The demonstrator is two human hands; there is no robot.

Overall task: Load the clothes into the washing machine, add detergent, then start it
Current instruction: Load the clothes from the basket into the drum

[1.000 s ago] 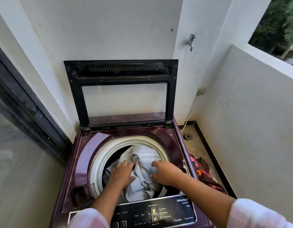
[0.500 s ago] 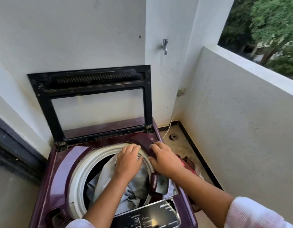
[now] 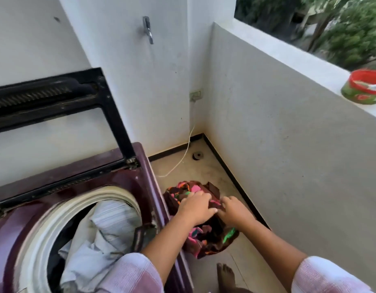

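**A:** Where are the clothes just now?

**B:** In two lots. Pale laundry (image 3: pixel 111 229) already lies in the drum (image 3: pixel 41 229) of the washing machine (image 3: pixel 111 178), heaped close to the rim. The dark patterned clothes (image 3: pixel 206 242) sit on the floor (image 3: pixel 204 172) just beside the machine's right wall (the blur won't let me say whether there is a basket under them).

**A:** And the hands?

**B:** Both are down on that heap. The left hand (image 3: pixel 196 208) and right hand (image 3: pixel 235 210) lie side by side with their fingers curled into the fabric. I'd judge it a two-handed gather, since a loose bundle would trail if lifted with one.

**A:** Is the lid in the way?

**B:** No. The lid (image 3: pixel 35 96) stands up against the wall, leaving the opening free for the next armful.

**A:** Detergent?

**B:** Not reached yet. A red-and-green tub (image 3: pixel 360 96) with a white scoop (image 3: pixel 373 87) rests on the ledge (image 3: pixel 288 55), well apart from the machine. That's likely it.
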